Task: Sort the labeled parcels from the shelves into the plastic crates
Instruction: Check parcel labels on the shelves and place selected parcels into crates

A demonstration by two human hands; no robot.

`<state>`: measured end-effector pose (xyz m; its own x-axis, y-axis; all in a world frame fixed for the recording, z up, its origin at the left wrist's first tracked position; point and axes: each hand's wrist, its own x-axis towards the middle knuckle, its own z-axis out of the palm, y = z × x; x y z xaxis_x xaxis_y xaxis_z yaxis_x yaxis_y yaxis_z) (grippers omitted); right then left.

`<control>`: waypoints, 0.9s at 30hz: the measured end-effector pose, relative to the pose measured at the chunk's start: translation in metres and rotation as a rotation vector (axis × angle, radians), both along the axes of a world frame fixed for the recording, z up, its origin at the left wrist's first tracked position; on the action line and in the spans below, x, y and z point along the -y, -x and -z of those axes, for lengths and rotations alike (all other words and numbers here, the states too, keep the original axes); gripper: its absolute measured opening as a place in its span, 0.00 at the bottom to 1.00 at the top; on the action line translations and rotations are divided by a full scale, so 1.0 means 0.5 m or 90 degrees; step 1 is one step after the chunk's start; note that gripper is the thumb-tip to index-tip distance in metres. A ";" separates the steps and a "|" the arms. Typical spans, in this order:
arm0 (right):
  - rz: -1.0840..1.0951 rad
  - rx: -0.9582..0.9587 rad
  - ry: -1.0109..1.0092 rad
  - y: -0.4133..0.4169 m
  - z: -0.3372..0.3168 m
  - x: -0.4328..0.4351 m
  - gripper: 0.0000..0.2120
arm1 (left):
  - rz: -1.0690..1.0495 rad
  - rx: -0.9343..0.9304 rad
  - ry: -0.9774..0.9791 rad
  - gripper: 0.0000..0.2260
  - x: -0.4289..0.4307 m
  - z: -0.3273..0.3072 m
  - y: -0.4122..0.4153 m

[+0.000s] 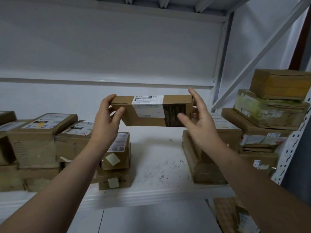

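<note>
On the left of the white metal shelf (156, 158), a brown cardboard box (38, 140) carries a white label (40, 126) with blue handwriting that reads roughly "2-23". A black strip (41, 122) on that label has pale characters too blurred to read. The neighbouring brown box (72, 143) has a white sticker (81, 132) with blue handwriting, seemingly "2-65" seen upside down. A small brown carton (117, 158) further right shows handwritten marks on its white slip (119, 145), not legible. The flat brown cardboard parcel (148, 120) in mid-view bears a white printed shipping label (148, 106) and a black panel (174, 115) of fine print; neither can be read.
</note>
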<state>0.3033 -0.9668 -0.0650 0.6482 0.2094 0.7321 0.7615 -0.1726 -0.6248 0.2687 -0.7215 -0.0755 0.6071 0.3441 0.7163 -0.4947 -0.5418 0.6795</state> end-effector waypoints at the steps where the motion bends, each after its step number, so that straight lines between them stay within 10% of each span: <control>1: -0.014 0.005 0.035 0.007 0.004 -0.008 0.36 | -0.014 -0.007 -0.007 0.20 -0.012 0.000 0.002; 10: 0.159 0.295 0.165 0.012 0.065 -0.106 0.24 | -0.193 -0.149 -0.178 0.28 -0.097 0.035 0.035; 18: 0.340 0.334 0.296 -0.014 0.174 -0.130 0.24 | -0.282 -0.194 -0.734 0.44 -0.048 0.202 0.035; 27: 0.294 0.259 0.421 -0.022 0.367 -0.143 0.23 | -0.371 -0.110 -0.828 0.24 -0.069 0.298 0.011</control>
<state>0.3145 -0.8955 -0.2486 0.4891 0.4526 0.7456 0.6677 -0.7443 0.0139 0.2630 -0.6872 -0.2246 0.7203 -0.2604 0.6430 0.0459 -0.9070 -0.4187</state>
